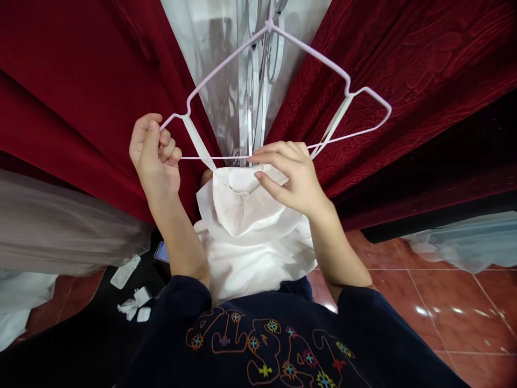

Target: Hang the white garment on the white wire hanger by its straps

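A pale lilac hanger (309,49) hangs upright in front of me. My left hand (155,153) is closed around its left end, fingers curled at the corner. A white strappy garment (246,207) hangs below, one thin strap (197,141) looped in the left notch and the other strap (338,119) in the right notch. My right hand (293,175) is at the hanger's bottom bar, above the garment's neckline. Its thumb and fingers are apart, and the fingertips lie at the bar. Whether they press on the cloth I cannot tell. The garment's lower part spreads toward my body.
Dark red curtains (100,81) hang on both sides. Between them stands a grey metal scrollwork frame (253,91). At lower left a dark surface (92,334) carries a phone (161,251), a clear case (125,272) and a white charger (142,296). Red tiles (456,302) cover the floor.
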The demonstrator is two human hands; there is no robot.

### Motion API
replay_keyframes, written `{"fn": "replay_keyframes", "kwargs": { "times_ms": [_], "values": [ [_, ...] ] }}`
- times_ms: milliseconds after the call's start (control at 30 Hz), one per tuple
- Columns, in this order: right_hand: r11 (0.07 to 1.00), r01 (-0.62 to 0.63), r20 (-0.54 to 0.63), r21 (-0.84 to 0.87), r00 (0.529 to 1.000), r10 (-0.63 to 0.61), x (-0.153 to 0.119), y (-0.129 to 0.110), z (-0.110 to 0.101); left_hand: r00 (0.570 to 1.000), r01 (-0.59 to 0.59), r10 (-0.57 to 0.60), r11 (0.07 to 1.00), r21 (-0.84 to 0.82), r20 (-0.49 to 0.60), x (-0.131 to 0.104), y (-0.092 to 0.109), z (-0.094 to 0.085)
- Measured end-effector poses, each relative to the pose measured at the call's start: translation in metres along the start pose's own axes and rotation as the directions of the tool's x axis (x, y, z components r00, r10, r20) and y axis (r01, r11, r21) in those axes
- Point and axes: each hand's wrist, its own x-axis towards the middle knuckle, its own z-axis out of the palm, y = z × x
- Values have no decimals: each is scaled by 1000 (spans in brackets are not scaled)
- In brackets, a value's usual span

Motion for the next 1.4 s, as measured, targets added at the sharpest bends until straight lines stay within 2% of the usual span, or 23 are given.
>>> {"fn": "replay_keyframes", "kwargs": {
  "times_ms": [67,167,233,267,367,433,500,600,667,767,867,900,933,967,1033,1100,1133,1167,1200,1267,1300,1333,1400],
  "values": [
    [998,-36,-68,-48,997,33,-6,7,16,999,-12,7,995,-101,-45,-5,-12,-6],
    [996,-85,-141,-17,987,82,-12,14,28,988,-14,-14,983,-182,-151,-22,-37,-15],
    [995,-101,-141,13,985,102,-13,14,30,988,-3,-10,997,-81,-157,-37,-54,-15],
    [994,-111,-132,22,985,113,-13,13,30,992,17,-17,1000,-3,-125,-44,-61,-13],
    [988,-154,-134,25,979,156,-11,9,30,997,39,-53,966,254,49,-61,-70,-4],
    [983,-181,-154,28,971,183,-10,5,29,987,-14,-46,927,374,151,-68,-62,0],
    [980,-195,-165,36,966,198,-10,3,27,976,-57,-44,896,440,215,-74,-43,-2],
    [980,-193,-149,53,969,199,-9,-1,25,952,-60,-107,851,521,286,-81,-12,-10],
    [978,-198,-125,64,971,205,-9,-3,26,941,-44,-142,850,524,309,-84,2,-14],
    [973,-214,-108,90,969,224,-6,-5,30,923,-2,-153,915,403,352,-79,13,-8],
    [969,-224,-108,108,966,235,-3,-3,31,917,71,-145,976,206,371,-63,24,12],
    [968,-227,-106,106,966,238,-3,-2,31,935,99,-142,984,145,324,-56,29,19],
    [968,-230,-103,100,965,240,-2,0,29,941,69,-94,994,86,326,-49,34,25],
    [968,-235,-99,91,965,243,-2,2,28,952,81,-96,995,63,292,-43,37,29],
    [968,-240,-98,74,964,247,-1,6,24,986,9,-14,999,31,167,-35,39,29],
    [969,-241,-106,62,963,246,-2,7,20,989,-147,146,984,98,18,-32,28,20],
    [969,-241,-108,61,963,246,-2,7,19,971,-226,237,959,170,-45,-33,18,14],
    [968,-243,-108,62,963,248,-2,6,18,951,-253,286,937,241,-115,-34,7,6],
    [967,-245,-107,65,962,251,-2,4,19,936,-222,285,933,282,-205,-36,-6,-1],
    [966,-249,-98,72,962,256,-2,1,20,922,-108,212,944,311,-323,-40,-33,-11],
    [965,-252,-92,74,962,258,-2,0,22,929,-52,149,958,282,-338,-41,-46,-12],
    [965,-252,-87,76,962,259,-2,-1,24,950,0,80,967,253,-303,-44,-56,-11],
    [964,-254,-86,79,962,261,-3,-2,27,989,67,-37,976,209,-142,-49,-70,-2]
  ]
}}
